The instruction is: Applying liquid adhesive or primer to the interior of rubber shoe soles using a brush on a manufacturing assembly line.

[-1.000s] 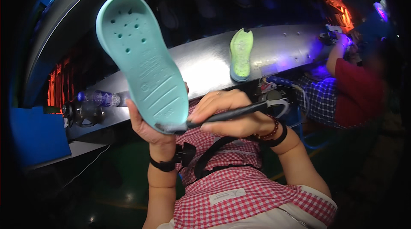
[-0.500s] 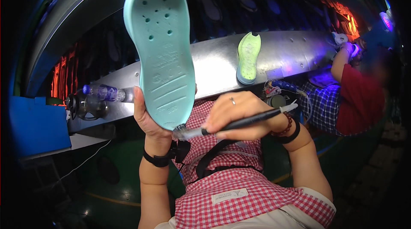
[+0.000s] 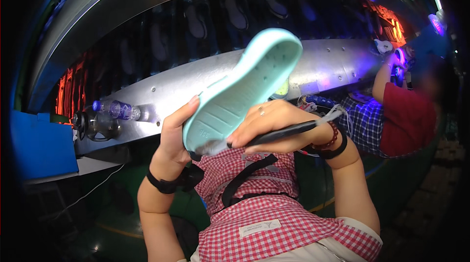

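While the turquoise shoe sole (image 3: pixel 234 88) hung tilted in the air before the wearer's red-checked apron (image 3: pixel 254 186), its grooved near end sat in the grip of the left hand (image 3: pixel 172 132), with the thumb up on the side wall. Right at that end, the pale bristles (image 3: pixel 214 147) of a brush (image 3: pixel 281 134) lay over the rim, their dark tip near its outer edge; the right hand (image 3: pixel 279 115) was closed around the black handle. The step in hand looked like brushing the rim at the near end. By my judgement, the next move called for a steady left grip, the sole turned a little, and light bristle pressure along the edge, fingers clear of the wet-looking tip. Behind the sole, partly hidden, a yellow-green sole (image 3: pixel 282 88) rested on the metal bench (image 3: pixel 183 83). Farther left lay a clear bottle with a blue cap (image 3: pixel 121 110), beside a dark jug (image 3: pixel 104 127). Off to the right, a co-worker in a red top (image 3: pixel 407 115) sat at the same bench.
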The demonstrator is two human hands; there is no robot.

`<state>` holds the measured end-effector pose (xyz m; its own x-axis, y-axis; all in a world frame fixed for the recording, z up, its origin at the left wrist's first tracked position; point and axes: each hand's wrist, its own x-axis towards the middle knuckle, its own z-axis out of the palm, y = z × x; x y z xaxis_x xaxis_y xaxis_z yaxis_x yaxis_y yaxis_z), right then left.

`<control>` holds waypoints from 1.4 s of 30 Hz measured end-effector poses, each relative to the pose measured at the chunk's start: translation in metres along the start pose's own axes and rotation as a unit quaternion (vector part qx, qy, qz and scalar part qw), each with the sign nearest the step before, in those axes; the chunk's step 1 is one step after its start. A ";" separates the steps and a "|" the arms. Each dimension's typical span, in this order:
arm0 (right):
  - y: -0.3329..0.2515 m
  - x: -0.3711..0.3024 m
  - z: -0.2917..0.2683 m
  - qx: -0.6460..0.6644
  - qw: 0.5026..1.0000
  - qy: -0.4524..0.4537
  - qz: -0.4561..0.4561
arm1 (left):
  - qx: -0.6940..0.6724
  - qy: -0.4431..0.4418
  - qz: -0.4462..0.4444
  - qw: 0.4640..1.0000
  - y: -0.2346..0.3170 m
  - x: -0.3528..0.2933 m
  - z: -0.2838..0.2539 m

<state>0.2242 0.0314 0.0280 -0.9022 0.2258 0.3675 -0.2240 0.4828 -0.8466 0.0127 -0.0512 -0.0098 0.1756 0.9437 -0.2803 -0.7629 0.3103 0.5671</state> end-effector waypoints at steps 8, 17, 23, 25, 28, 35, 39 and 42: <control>-0.003 -0.006 -0.018 -0.016 0.994 -0.102 0.022 | 0.146 0.036 -0.108 0.983 0.012 -0.006 0.014; -0.007 -0.014 -0.036 -0.069 0.987 -0.140 0.038 | 0.278 0.038 -0.136 0.950 0.023 -0.011 0.019; -0.004 -0.025 -0.044 -0.094 0.989 -0.108 0.034 | 0.249 0.029 -0.116 0.961 0.021 -0.013 0.011; -0.003 -0.028 -0.048 -0.114 0.982 -0.130 0.073 | 0.263 0.030 -0.101 0.959 0.023 -0.015 0.006; -0.005 -0.033 -0.050 -0.103 0.977 -0.130 0.133 | 0.238 0.048 -0.076 0.967 0.021 -0.015 -0.002; 0.025 -0.019 -0.007 0.138 0.951 0.124 0.247 | -0.018 -0.014 -0.019 1.000 -0.024 0.013 -0.019; 0.052 -0.028 0.010 0.205 0.924 0.222 0.233 | -0.083 0.025 -0.007 0.996 -0.043 0.017 -0.032; 0.061 -0.034 0.018 0.184 0.923 0.251 0.227 | -0.096 0.038 0.010 0.995 -0.050 0.018 -0.039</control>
<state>0.2350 0.0380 -0.0427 -0.6704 0.7420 -0.0037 -0.0586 -0.0578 -0.9966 0.0294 -0.0537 -0.0738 0.1175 0.9358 -0.3325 -0.8713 0.2578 0.4176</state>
